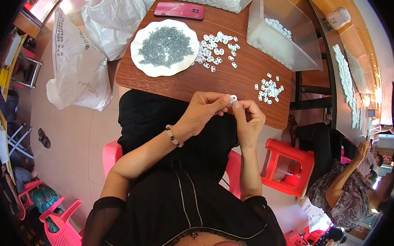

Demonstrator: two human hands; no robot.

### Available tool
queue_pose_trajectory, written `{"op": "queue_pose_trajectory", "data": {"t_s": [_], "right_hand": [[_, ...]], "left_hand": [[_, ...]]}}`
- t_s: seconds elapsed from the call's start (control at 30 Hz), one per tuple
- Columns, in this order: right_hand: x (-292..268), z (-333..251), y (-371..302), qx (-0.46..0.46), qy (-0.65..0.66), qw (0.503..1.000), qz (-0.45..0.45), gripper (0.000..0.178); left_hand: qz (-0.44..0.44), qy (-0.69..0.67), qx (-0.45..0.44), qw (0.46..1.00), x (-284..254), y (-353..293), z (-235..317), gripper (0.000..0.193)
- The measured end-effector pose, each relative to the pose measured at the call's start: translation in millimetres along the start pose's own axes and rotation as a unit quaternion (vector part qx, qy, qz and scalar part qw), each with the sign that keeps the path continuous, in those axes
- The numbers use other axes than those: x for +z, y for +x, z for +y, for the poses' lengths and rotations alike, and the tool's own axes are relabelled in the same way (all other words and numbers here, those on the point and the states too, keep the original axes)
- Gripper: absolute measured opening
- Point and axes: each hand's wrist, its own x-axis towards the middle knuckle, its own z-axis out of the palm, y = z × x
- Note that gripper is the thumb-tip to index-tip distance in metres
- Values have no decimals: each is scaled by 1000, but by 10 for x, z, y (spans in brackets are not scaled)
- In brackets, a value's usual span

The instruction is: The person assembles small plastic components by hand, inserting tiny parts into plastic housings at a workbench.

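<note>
Both hands meet over the near edge of the brown wooden table. The left hand and right hand pinch 1 small white plastic clip between closed fingertips; it seems nearer the right. Its long axis is unclear.

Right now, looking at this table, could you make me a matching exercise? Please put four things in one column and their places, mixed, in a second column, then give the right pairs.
Things:
1. white plate of grey screws
2. pink phone
3. clear plastic bin
4. small white clip

Places:
A. between the fingertips of the left hand and right hand
B. at the table's right side, holding white parts
C. at the table's far edge, beyond the plate
D. on the table's left part, beside a loose pile of white clips

Pairs: 1-D, 2-C, 3-B, 4-A
</note>
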Motion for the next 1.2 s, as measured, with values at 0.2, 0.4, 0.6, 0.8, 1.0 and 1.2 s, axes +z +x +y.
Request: {"op": "queue_pose_trajectory", "data": {"t_s": [0.2, 0.4, 0.6, 0.8, 1.0, 1.2], "right_hand": [[2, 49, -15, -37, -37, 999, 10, 10], [31, 19, -38, 1, 8, 1000, 16, 10], [22, 38, -55, -5, 13, 1000, 27, 9], [55, 76, -83, -27, 3, 998, 63, 8], [12, 35, -67, -23, -2, 999, 28, 8], [-64, 22, -57, 6, 50, 999, -11, 11]], "left_hand": [[44, 45, 58, 996, 27, 12, -77, 23], [34, -25, 21, 999, 13, 13, -105, 23], [52, 10, 33, 998, 89, -17, -94, 23], [48, 26, 46, 997, 125, -55, -143, 23], [43, -14, 33, 998, 72, -44, -142, 25], [25, 12, 16, 999, 54, -59, -53, 25]]}}
